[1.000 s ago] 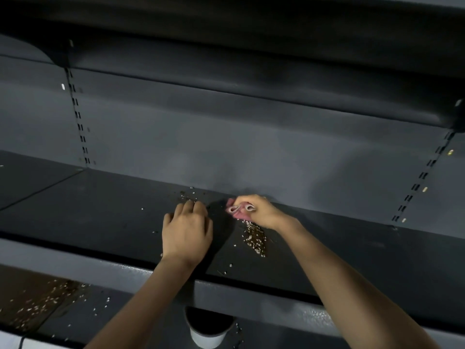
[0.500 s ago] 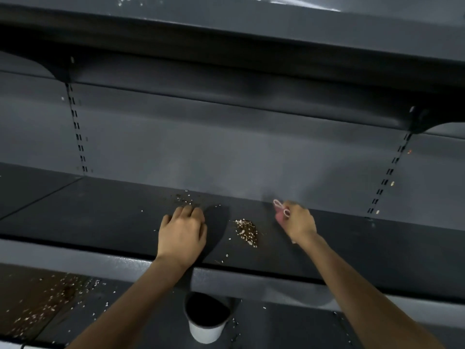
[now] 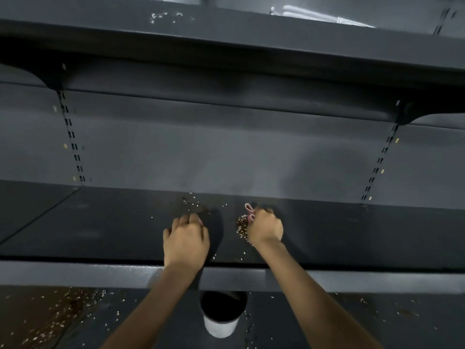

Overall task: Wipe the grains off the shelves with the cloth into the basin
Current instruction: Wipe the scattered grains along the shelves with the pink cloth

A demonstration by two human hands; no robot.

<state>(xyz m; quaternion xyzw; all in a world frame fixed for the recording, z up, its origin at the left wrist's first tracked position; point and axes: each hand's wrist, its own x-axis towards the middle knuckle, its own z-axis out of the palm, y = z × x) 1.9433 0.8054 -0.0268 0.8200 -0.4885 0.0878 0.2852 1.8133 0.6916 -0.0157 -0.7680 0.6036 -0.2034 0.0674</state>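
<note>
head view | right hand (image 3: 266, 229) pinching pink cloth (image 3: 249, 212) beside gathered grains (image 3: 242, 226), frame centre | left hand (image 3: 186, 238) resting bare on shelf (image 3: 100, 227) | basin (image 3: 222, 314) waiting below, bottom centre | lower shelf grains (image 3: 50, 321) remaining; early going

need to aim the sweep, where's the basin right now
In the head view the basin stands on the lower shelf, centre-bottom between the forearms, just under the front lip of the middle shelf below the grain pile.

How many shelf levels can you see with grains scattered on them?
3. The dark grey metal middle shelf under both hands, the lower shelf beside the white basin, and the top shelf, a few pale specks. More may be hidden.
</note>
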